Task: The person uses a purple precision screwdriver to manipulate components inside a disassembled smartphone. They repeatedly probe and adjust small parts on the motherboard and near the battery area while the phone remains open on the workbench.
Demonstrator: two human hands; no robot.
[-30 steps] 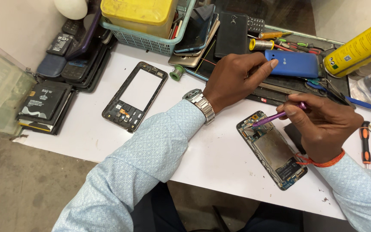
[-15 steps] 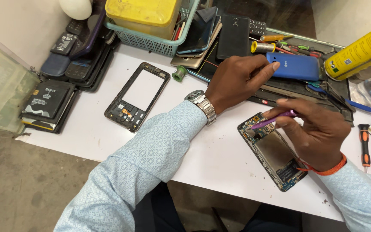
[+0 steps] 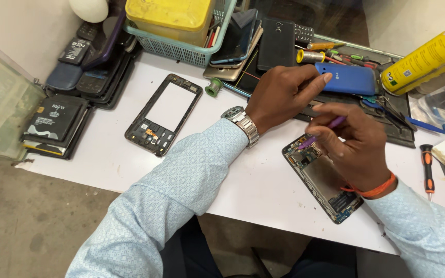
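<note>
Right in front of me, my right hand [image 3: 354, 146] is curled shut around a thin purple tool [image 3: 321, 132]. Its tip pokes into the top of the open phone [image 3: 321, 177] lying flat on the white table [image 3: 109, 159]. The phone looks light, stiff and easy to break inside, so I think the bare edges are the safest place to hold it. A bit farther off, my left hand [image 3: 284, 95] holds nothing, fingers loosely bent, reaching toward the blue phone back [image 3: 347, 78].
</note>
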